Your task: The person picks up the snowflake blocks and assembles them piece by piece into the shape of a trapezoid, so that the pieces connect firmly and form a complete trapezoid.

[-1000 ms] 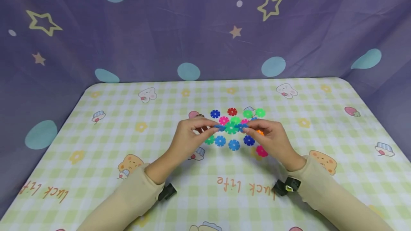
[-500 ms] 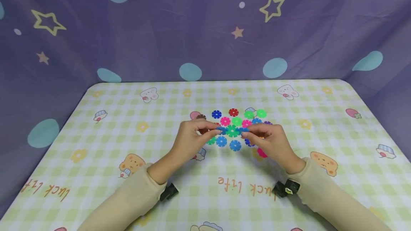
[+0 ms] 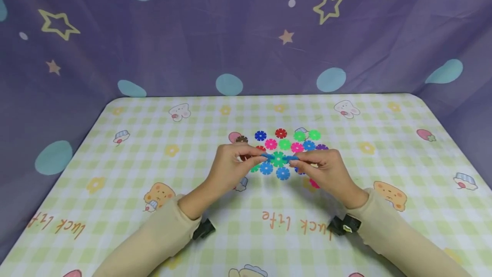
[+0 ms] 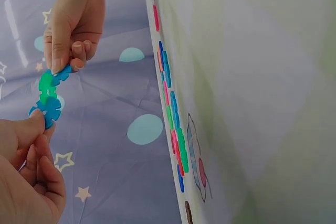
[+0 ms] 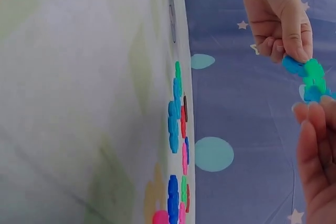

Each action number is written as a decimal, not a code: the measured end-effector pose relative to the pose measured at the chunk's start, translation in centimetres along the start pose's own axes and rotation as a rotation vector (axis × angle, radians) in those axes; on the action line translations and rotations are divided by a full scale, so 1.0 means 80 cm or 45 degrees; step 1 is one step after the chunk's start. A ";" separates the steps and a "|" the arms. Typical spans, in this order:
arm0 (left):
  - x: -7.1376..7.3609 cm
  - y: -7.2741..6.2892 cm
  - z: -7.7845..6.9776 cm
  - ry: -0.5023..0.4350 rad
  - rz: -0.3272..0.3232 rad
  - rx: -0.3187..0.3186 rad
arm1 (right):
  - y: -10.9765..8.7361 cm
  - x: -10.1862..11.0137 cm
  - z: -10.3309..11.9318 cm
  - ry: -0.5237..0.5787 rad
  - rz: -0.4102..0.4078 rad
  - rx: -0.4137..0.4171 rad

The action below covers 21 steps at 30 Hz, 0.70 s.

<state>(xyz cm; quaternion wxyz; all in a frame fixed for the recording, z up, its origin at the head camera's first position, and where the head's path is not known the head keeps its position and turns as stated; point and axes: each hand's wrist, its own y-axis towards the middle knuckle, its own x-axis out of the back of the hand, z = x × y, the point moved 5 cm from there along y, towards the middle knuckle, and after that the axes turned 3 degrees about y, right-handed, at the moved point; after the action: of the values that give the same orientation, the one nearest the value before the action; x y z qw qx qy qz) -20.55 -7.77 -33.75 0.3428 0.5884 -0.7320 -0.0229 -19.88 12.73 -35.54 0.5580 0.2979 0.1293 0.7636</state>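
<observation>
Above the table, a green snowflake-shaped plastic disc (image 3: pixel 278 159) stands between two blue notched discs, joined in a short row. My left hand (image 3: pixel 230 165) pinches the left blue disc (image 4: pixel 50 111) between thumb and fingers. The right blue disc (image 3: pixel 291 158) is pinched by my right hand (image 3: pixel 327 166). Both wrist views show the row held off the tabletop, the green disc (image 5: pixel 315 74) in the middle. How deep the slots interlock is too small to tell.
Several loose discs lie flat behind and below the hands, among them a red disc (image 3: pixel 281 133), a light blue disc (image 3: pixel 283 173) and a pink disc (image 3: pixel 270 144). Some are partly hidden by the hands. A checked cloth (image 3: pixel 127 174) covers the table; a purple curtain (image 3: pixel 184 42) hangs behind.
Both hands keep their hold on the blue discs, which tilt and now look more edge-on. The hands have shifted very slightly; the head view has moved a little too.
</observation>
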 end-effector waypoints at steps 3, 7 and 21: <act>0.000 0.000 0.001 -0.010 0.001 0.022 | 0.000 -0.001 0.002 -0.032 -0.012 0.025; 0.001 0.000 0.005 -0.063 0.012 0.093 | 0.002 -0.001 0.001 -0.031 -0.023 -0.035; -0.003 0.007 0.068 -0.553 0.166 0.711 | -0.001 0.007 -0.025 0.023 -0.090 -0.337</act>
<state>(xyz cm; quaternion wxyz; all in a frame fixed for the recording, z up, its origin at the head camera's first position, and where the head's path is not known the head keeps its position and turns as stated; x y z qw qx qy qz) -23.89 -9.44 -37.78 0.0061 0.5928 -0.8018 0.0756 -21.12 13.53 -37.01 0.6177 0.2101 0.0430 0.7566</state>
